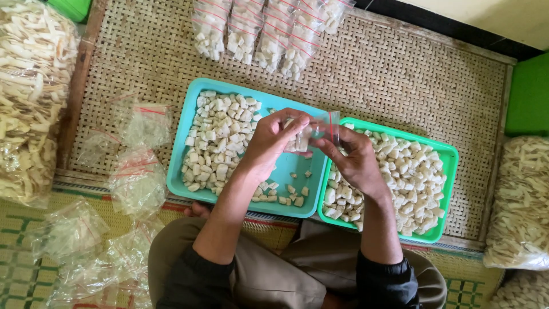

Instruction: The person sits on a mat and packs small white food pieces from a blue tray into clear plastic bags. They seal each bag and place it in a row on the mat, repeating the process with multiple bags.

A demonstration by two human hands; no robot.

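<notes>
Both my hands meet above the gap between two trays, holding a small clear plastic bag (318,130) with a red strip at its mouth. My left hand (269,142) pinches the bag's left side, with a few white cubes inside or at its fingertips. My right hand (350,157) grips the bag's right edge. Below them lie a turquoise tray (293,166) with white cube pieces heaped on its left half and a green tray (447,153) filled with the same white cubes.
Several filled small bags (269,34) lie at the far edge of the woven mat (400,80). Empty clear bags (134,166) are scattered at the left. Large sacks of pale strips stand at the left (28,97) and right (523,200).
</notes>
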